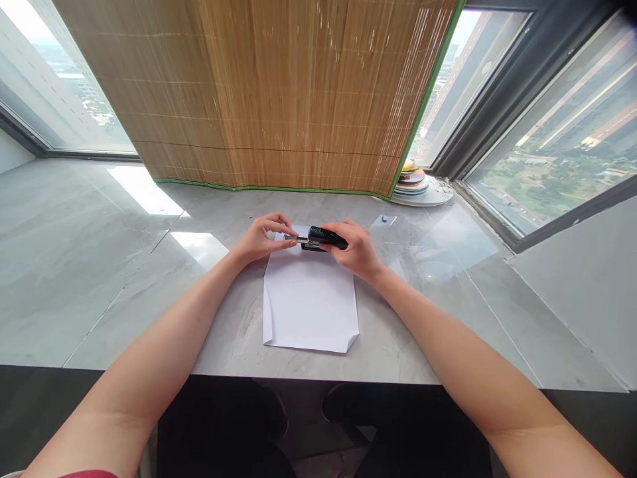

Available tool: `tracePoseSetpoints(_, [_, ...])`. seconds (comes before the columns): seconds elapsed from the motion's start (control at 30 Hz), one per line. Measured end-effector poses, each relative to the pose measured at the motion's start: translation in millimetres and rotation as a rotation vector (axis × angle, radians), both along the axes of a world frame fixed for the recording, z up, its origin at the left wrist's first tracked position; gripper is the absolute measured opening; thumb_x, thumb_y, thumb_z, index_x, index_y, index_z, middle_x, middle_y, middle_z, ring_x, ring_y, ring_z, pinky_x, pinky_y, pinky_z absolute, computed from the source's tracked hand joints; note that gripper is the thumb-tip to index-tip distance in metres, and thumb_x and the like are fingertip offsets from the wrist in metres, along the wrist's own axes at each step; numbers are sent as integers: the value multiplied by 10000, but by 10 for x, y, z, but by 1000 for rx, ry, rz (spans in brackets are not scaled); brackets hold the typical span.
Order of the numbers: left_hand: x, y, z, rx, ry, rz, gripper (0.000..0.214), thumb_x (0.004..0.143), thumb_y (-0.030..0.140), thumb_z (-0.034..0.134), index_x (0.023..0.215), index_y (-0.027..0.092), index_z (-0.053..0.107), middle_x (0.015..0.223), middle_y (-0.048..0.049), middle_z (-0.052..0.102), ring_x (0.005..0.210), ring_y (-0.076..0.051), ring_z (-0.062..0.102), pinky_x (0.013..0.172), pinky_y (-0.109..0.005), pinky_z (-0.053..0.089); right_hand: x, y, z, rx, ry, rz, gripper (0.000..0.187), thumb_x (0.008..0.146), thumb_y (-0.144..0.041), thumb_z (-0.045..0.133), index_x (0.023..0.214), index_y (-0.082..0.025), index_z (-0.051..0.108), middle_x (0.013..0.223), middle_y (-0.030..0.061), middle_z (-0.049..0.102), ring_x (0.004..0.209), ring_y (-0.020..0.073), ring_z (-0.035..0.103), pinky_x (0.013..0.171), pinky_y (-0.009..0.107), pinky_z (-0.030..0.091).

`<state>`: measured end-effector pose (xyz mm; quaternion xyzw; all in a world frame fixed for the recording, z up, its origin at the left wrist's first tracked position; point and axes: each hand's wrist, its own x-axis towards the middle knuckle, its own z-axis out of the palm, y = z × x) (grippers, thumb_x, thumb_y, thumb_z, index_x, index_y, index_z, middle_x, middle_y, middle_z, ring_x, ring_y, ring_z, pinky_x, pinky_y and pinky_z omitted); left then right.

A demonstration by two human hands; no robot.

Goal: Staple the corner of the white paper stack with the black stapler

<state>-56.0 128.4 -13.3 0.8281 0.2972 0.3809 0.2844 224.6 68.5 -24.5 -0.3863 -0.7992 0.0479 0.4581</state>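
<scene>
A black stapler (327, 236) lies sideways above the far end of a white sheet of paper (311, 302). My right hand (361, 249) is wrapped round its body from the right. From the stapler's left end sticks out a narrow metal staple tray (301, 240), and the fingers of my left hand (266, 237) pinch its outer end. Whether staples lie in the tray is too small to tell. The paper's lower right corner and left edge curl up and fold over.
Grey marble-look counter (229, 345) spreads around the paper. A bamboo blind (279, 99) hangs at the back. Stacked plates (415, 186) stand at the back right. A clear plastic sheet (438, 255) lies to the right, with a small dark piece (385, 219) nearby.
</scene>
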Motion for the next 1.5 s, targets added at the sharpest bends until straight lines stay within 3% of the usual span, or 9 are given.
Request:
tracePoseSetpoints(0.23, [41, -20, -5, 41, -29, -3, 225, 817, 481, 921, 938, 293, 906, 975, -67, 724, 860, -192, 683, 847, -358, 545, -8, 1, -20, -18, -25, 22, 288, 926, -210, 763, 1208, -263, 775, 1100, 61, 834, 901, 273, 703, 835, 432, 578])
tracePoseSetpoints(0.4, [57, -23, -16, -31, -125, -12, 232, 820, 474, 917, 894, 255, 890, 995, -89, 789, 903, -221, 724, 883, -379, 565, -1, 0, -29, -26, 6, 23, 284, 892, -206, 794, 1172, -258, 786, 1078, 55, 834, 865, 267, 698, 816, 432, 589])
tracePoseSetpoints(0.53, [57, -30, -31, -152, -197, 52, 365, 846, 506, 894, 1087, 233, 881, 929, -93, 837, 902, -249, 772, 922, -411, 583, -12, 19, -68, -99, 28, 17, 312, 867, -211, 817, 1175, -258, 795, 1056, 57, 831, 898, 276, 725, 836, 437, 605])
tracePoseSetpoints(0.6, [53, -28, -39, -173, -187, 73, 435, 854, 527, 883, 1176, 234, 871, 917, -92, 844, 889, -252, 785, 934, -421, 590, -25, 37, -92, -138, 42, 20, 324, 862, -229, 821, 1184, -258, 797, 1068, 58, 830, 912, 279, 738, 863, 448, 610])
tracePoseSetpoints(0.73, [39, -8, -58, -178, -130, 110, 400, 830, 565, 888, 1051, 232, 905, 969, -113, 855, 929, -280, 791, 899, -418, 597, -38, 67, -120, -150, 50, 42, 321, 870, -248, 814, 1190, -245, 797, 1106, 68, 832, 955, 287, 746, 904, 460, 606])
tracePoseSetpoints(0.9, [30, 5, -84, -235, -60, 110, 451, 792, 560, 919, 1096, 226, 900, 948, -108, 855, 943, -291, 795, 941, -439, 596, -27, 75, -128, -134, 22, 42, 324, 881, -241, 803, 1205, -244, 792, 1145, 69, 831, 973, 284, 738, 915, 456, 603])
tracePoseSetpoints(1.07, [48, -12, -75, -112, -8, 127, 429, 875, 616, 828, 1073, 241, 895, 961, -97, 851, 893, -258, 771, 894, -423, 589, -24, 72, -132, -137, 7, 26, 327, 892, -248, 794, 1219, -240, 787, 1135, 74, 831, 977, 284, 738, 925, 463, 605])
tracePoseSetpoints(1.27, [88, -3, -43, 117, 131, -40, 368, 921, 615, 775, 907, 266, 889, 1049, -109, 841, 994, -274, 726, 940, -443, 564, -26, 78, -139, -110, 3, 38, 305, 901, -259, 788, 1205, -238, 788, 1113, 76, 830, 955, 280, 736, 900, 448, 602])
tracePoseSetpoints(1.5, [63, 27, -87, 111, 153, -73, 283, 947, 533, 770, 947, 279, 896, 1062, -101, 840, 968, -257, 722, 915, -419, 564, -25, 74, -138, -118, -6, 40, 298, 906, -253, 778, 1203, -242, 787, 1124, 70, 829, 947, 280, 723, 868, 439, 602])
